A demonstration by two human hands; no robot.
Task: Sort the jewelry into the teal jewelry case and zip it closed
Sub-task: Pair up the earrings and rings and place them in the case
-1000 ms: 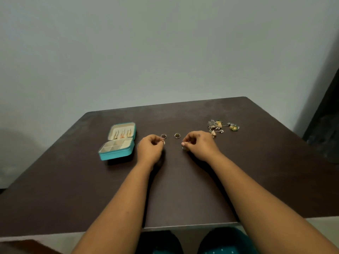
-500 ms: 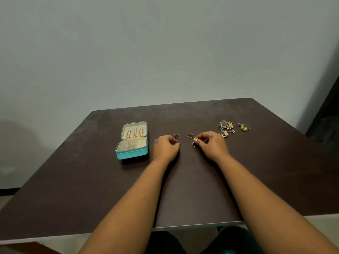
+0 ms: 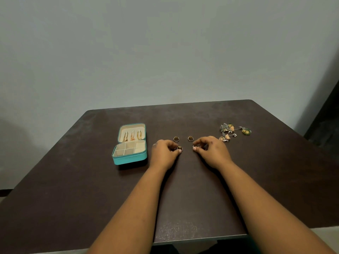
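The teal jewelry case [image 3: 129, 158] lies open on the left of the dark table, with gold chains [image 3: 132, 136] in its lid and cream compartments below. Two gold rings [image 3: 176, 138] [image 3: 190, 138] rest on the table beyond my hands. My left hand [image 3: 164, 154] pinches a third gold ring [image 3: 179, 148] at its fingertips, just right of the case. My right hand [image 3: 211, 151] pinches something small at its fingertips; I cannot see clearly what it is. A heap of green and gold earrings [image 3: 233, 132] lies to the right.
The dark brown table [image 3: 183, 198] stands against a pale wall, its near edge just in front of me. A dark object [image 3: 326, 121] stands at the far right beside the table.
The camera view has shifted, so everything sits further right in frame. My two hands have stayed close together on the rings, fingers still pinched.
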